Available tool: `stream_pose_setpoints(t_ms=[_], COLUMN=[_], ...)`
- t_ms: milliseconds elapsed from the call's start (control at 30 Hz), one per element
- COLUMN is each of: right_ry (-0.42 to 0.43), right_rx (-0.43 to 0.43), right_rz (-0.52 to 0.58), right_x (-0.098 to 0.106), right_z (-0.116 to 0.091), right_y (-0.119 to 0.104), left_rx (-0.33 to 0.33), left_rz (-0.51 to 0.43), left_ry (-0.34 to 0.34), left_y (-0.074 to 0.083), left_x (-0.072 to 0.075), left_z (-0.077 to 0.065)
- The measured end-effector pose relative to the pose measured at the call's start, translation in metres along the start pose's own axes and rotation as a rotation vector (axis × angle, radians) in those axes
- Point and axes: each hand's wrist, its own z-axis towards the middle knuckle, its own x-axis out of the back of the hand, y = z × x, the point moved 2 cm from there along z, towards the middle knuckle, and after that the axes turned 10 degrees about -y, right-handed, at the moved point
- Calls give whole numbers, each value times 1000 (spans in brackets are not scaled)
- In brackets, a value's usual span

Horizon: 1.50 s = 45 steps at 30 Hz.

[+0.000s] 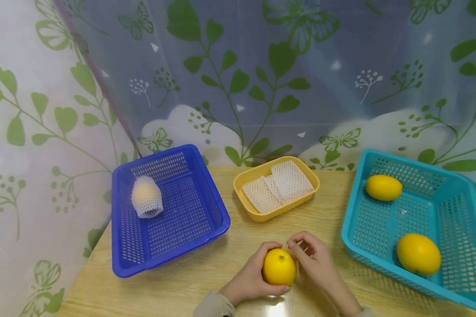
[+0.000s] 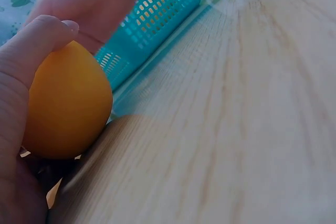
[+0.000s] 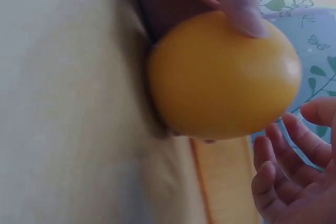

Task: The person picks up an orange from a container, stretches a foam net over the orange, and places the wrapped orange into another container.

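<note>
My left hand [image 1: 258, 273] grips a smooth, yellow citrus-like fruit [image 1: 279, 267] just above the wooden table. Its thumb [image 2: 44, 45] and fingers curl round the fruit, and a small greenish stem spot faces up. My right hand [image 1: 315, 262] is just right of the fruit, its fingers loosely bent. In the right wrist view that hand's fingers [image 3: 294, 156] look apart from each other, with nothing seen between them. Behind the hands, a small yellow tray [image 1: 247, 213] contains folded white foam net sleeves [image 1: 291, 180].
A blue basket [image 1: 170, 255] stands at left with a net-wrapped fruit [image 1: 146, 197] inside. At right, a turquoise basket [image 1: 396, 279] contains two bare yellow fruits [image 1: 418, 254]. A patterned curtain [image 1: 238, 83] hangs behind the wooden table [image 1: 174, 286].
</note>
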Motion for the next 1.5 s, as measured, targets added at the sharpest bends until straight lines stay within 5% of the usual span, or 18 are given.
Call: stream_pose_setpoints(t_ms=[233,333,767,1000,1233,1500], right_ry=[-3,-11,-51,-48,-57,-130], right_rx=[139,175,269,254,236,77], right_rz=[-171,-204,-330,-388,-452,-494], right_x=[14,20,33,35,35,29], right_z=[23,34,83,103,118,135], right_y=[-23,-32,-45,-43,-38,-25], left_rx=[-15,-22,-5,20,11,21], left_rz=[23,25,37,-22,14,8], left_ry=[8,10,10,-4,9,6], left_y=[42,44,2,0,2,2], left_x=[9,9,-1,-1,-1,-1], left_z=[-1,-1,0,-1,-1,0])
